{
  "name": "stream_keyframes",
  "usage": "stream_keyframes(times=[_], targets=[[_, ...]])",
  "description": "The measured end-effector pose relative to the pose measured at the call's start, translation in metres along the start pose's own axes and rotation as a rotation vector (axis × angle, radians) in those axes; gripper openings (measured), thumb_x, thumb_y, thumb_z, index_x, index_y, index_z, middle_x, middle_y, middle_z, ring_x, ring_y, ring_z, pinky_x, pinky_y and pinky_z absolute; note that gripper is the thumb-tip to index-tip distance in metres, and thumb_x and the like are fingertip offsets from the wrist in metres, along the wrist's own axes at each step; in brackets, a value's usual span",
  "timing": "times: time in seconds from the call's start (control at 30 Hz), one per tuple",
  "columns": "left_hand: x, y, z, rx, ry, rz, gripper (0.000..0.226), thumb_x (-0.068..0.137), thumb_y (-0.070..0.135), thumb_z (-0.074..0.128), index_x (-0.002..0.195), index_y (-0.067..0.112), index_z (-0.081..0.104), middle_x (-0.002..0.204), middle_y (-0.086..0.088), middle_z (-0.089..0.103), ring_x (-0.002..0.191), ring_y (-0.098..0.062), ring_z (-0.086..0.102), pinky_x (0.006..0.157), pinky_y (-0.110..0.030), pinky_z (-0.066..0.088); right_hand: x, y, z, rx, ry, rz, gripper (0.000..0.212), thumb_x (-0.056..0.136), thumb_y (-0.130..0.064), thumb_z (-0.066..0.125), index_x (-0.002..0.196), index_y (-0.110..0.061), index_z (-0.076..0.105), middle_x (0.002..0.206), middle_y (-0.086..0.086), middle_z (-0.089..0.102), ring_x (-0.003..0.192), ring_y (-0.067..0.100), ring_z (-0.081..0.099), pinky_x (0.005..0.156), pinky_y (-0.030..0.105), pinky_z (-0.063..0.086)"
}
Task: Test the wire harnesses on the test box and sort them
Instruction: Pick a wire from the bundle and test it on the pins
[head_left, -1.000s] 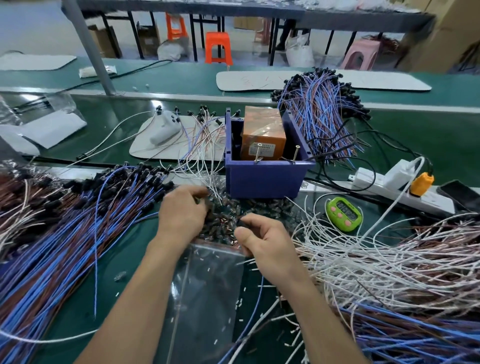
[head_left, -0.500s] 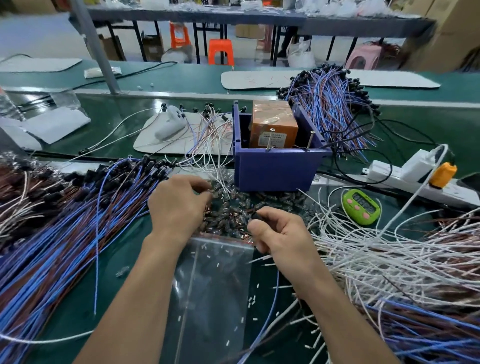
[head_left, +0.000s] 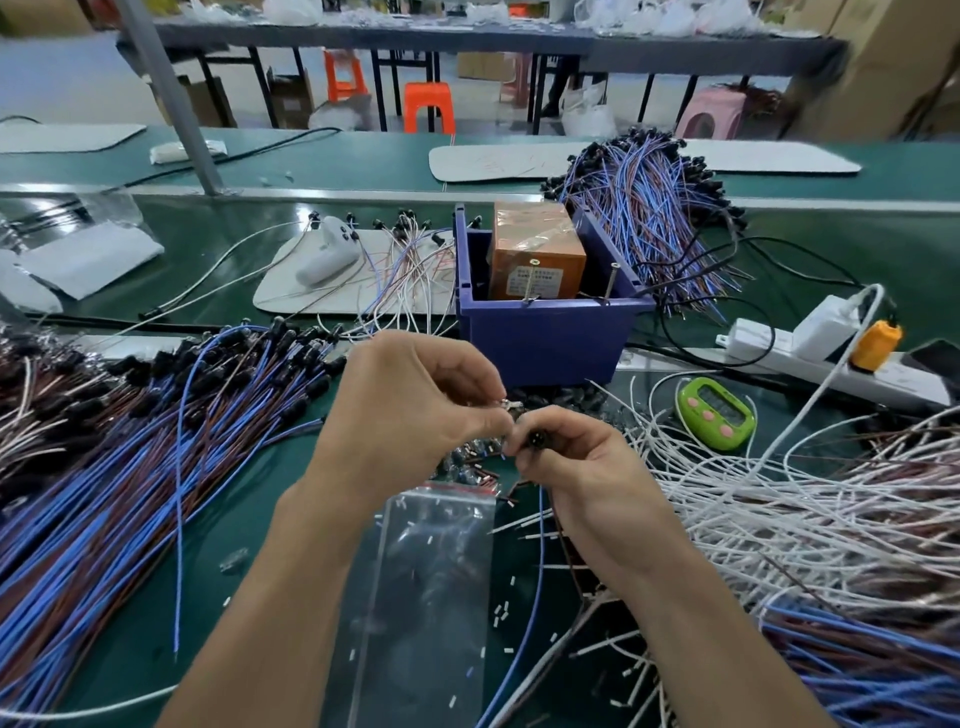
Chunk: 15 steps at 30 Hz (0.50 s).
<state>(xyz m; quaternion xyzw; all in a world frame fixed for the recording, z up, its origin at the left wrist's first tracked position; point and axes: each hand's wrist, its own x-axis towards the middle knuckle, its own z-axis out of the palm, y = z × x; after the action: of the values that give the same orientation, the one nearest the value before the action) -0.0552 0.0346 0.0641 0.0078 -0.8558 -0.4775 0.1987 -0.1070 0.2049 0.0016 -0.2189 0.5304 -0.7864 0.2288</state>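
My left hand and my right hand meet in front of the blue bin that holds the orange test box. The left fingertips pinch a small metal part. The right hand grips the black connector of a wire harness whose blue wire and brown wire hang down toward me. Under the hands lies a heap of small dark parts. Blue and brown harnesses fill the left side, with another bundle behind the bin.
A clear zip bag lies between my forearms. White wires pile up at the right, beside a green timer and a power strip. A white mat with a white device sits left of the bin.
Both hands have lifted off the heap of small parts and come together. The left now pinches a small part, and the right holds the connector up against it.
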Motion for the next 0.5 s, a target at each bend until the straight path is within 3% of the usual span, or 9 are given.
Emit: stream_keyframes(times=[0.07,0.27,0.5], targets=[[-0.0010,0.0019,-0.0026,0.003,-0.009,0.035,0.023,0.063,0.011,0.097,0.071,0.025,0.080,0.069,0.009,0.075,0.064,-0.009,0.071,0.062,-0.031,0.060,0.0005,-0.0004,-0.0007,0.033,0.011,-0.002,0.037,0.084,0.024,0.055,0.080,-0.007,0.073,0.086,0.012,0.066,0.091,0.020,0.061,0.084,0.027,0.051],[-0.0026,0.0083,0.0018,-0.085,-0.018,0.035,0.023,0.064,0.010,0.097,0.077,0.023,0.083,0.073,0.009,0.078,0.068,-0.012,0.075,0.067,-0.037,0.063,0.0018,-0.0031,-0.0003,0.140,0.026,0.005,0.017,0.079,0.012,0.062,0.085,-0.002,0.069,0.085,0.011,0.066,0.088,0.019,0.062,0.082,0.027,0.051],[-0.0042,0.0083,0.0055,-0.021,-0.036,0.072,0.022,0.066,0.015,0.096,0.077,0.029,0.084,0.072,0.016,0.077,0.066,-0.005,0.074,0.063,-0.027,0.062,0.0014,-0.0021,-0.0002,0.105,0.076,0.021,0.021,0.082,0.017,0.063,0.095,0.003,0.072,0.090,0.018,0.071,0.087,0.024,0.068,0.079,0.028,0.056]])
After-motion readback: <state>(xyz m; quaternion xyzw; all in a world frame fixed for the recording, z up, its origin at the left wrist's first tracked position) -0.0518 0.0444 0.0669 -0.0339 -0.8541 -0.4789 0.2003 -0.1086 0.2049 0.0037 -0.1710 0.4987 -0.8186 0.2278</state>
